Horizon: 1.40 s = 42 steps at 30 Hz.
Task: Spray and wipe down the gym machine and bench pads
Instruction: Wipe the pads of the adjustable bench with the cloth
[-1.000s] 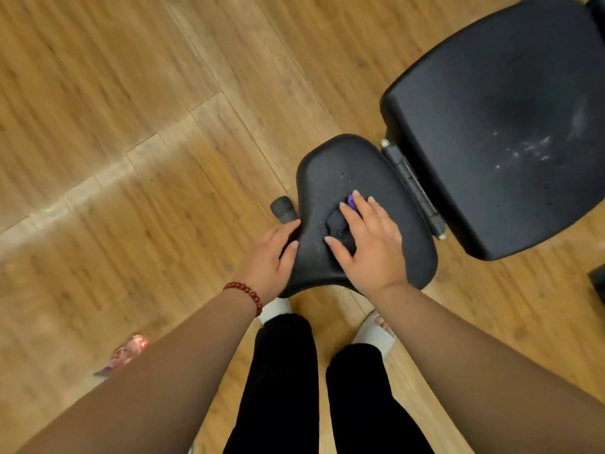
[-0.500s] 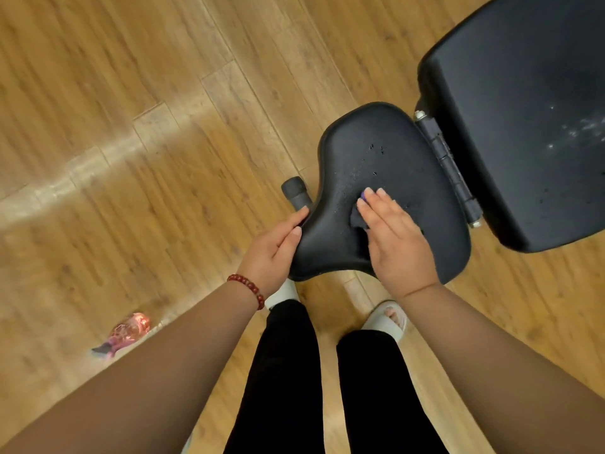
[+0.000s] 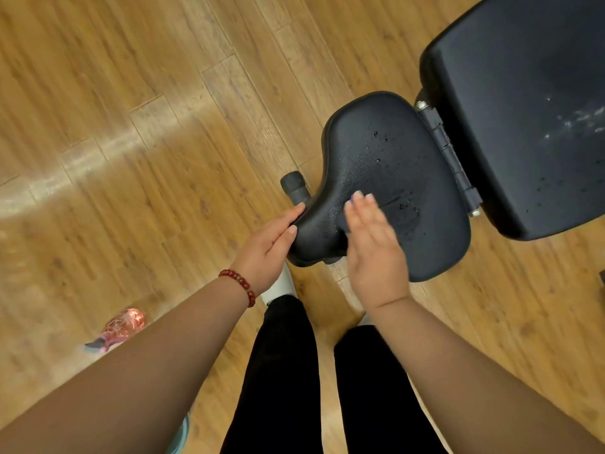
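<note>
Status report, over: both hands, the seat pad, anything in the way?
Left hand grips seat pad front edge. Right hand flat over it, fingers straight. Droplets on pad. Pink bottle on floor, aside.

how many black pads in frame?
2. The small seat pad sits at centre, its near-left edge gripped by the left hand; the large pad is upper right, cut by the frame edge. Others may be out of view.
</note>
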{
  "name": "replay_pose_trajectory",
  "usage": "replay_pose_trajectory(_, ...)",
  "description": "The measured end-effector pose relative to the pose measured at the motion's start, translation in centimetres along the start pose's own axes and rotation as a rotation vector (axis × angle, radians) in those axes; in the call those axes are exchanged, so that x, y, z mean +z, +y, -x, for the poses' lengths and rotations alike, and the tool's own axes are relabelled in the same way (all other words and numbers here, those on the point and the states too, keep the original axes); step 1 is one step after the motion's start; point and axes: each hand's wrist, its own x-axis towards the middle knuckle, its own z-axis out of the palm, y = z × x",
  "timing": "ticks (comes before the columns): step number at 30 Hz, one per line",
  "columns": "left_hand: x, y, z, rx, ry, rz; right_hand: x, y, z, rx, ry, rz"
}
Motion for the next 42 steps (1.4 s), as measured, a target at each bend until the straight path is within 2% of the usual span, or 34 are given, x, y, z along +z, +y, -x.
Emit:
replay_pose_trajectory(4, -0.6, -0.2, -0.4, -0.015, -0.039, 0.088, 0.6, -1.3, 3.1, -0.444, -0.208, -0.014)
replay_pose_trajectory(6, -0.9, 0.1, -0.4, -0.048, -0.061, 0.130, 0.2, 0.1, 3.0, -0.507, -0.202, -0.002)
replay_pose_trajectory(7, -1.0, 0.1, -0.5, -0.071, -0.064, 0.146, 0.1, 0.7, 2.5, -0.469, -0.169, 0.019)
replay_pose_trajectory(10, -1.2, 0.2, -0.6, -0.149, -0.066, 0.186, 0.1, 0.2, 1.0, -0.151, -0.045, -0.004)
replay_pose_trajectory(11, -1.2, 0.2, -0.6, -0.157, -0.059, 0.187, 0.5, -0.9, 1.1, -0.108, -0.027, -0.014)
replay_pose_trajectory(12, -1.2, 0.2, -0.7, -0.156, -0.052, 0.183, 0.8, -2.0, 1.5, -0.129, -0.044, -0.023)
replay_pose_trajectory(15, -1.5, 0.3, -0.9, -0.160, -0.038, 0.167, 1.0, -3.5, 2.9, -0.396, -0.197, -0.037)
replay_pose_trajectory(17, -1.6, 0.3, -0.9, -0.173, -0.044, 0.169, 0.2, -2.3, 1.6, -0.397, -0.196, 0.013)
replay_pose_trajectory(20, -1.6, 0.4, -0.7, -0.182, -0.045, 0.177, -0.7, -0.5, -1.2, -0.062, -0.087, 0.025)
replay_pose_trajectory(21, -1.5, 0.5, -0.6, -0.181, -0.041, 0.180, -0.7, -0.6, -1.6, -0.001, -0.060, 0.011)
replay_pose_trajectory(23, -1.1, 0.7, -0.5, -0.179, -0.023, 0.204, -0.4, -1.9, -1.3, -0.056, -0.076, -0.009)
replay_pose_trajectory(26, -0.7, 1.1, -0.3, -0.173, 0.019, 0.219, -0.6, -3.1, 0.5, -0.341, -0.255, -0.047)
replay_pose_trajectory(28, -0.4, 1.1, -0.2, -0.171, 0.056, 0.240, -1.1, -1.6, -0.6, -0.448, -0.291, 0.007)
replay_pose_trajectory(29, -0.3, 1.0, -0.2, -0.178, 0.073, 0.250, -1.2, -0.4, -1.6, -0.415, -0.268, 0.064)
replay_pose_trajectory(32, 0.0, 1.1, -0.4, -0.192, 0.110, 0.220, -1.3, 1.4, -4.5, -0.084, -0.138, 0.119)
replay_pose_trajectory(34, 0.2, 1.0, -0.4, -0.196, 0.123, 0.240, -0.7, 0.2, -3.9, -0.164, -0.136, 0.101)
replay_pose_trajectory(36, 0.3, 1.0, -0.4, -0.202, 0.125, 0.253, -0.5, -1.2, -1.9, -0.398, -0.218, 0.007)
replay_pose_trajectory(38, 0.4, 1.0, -0.3, -0.185, 0.123, 0.248, -1.1, -1.0, -1.3, -0.535, -0.277, -0.043)
replay_pose_trajectory(40, 0.6, 1.1, -0.2, -0.176, 0.133, 0.246, -1.3, 0.4, -2.9, -0.521, -0.266, 0.039)
replay_pose_trajectory(42, 0.7, 1.3, -0.2, -0.191, 0.147, 0.228, -1.2, 1.8, -4.9, -0.301, -0.198, 0.097)
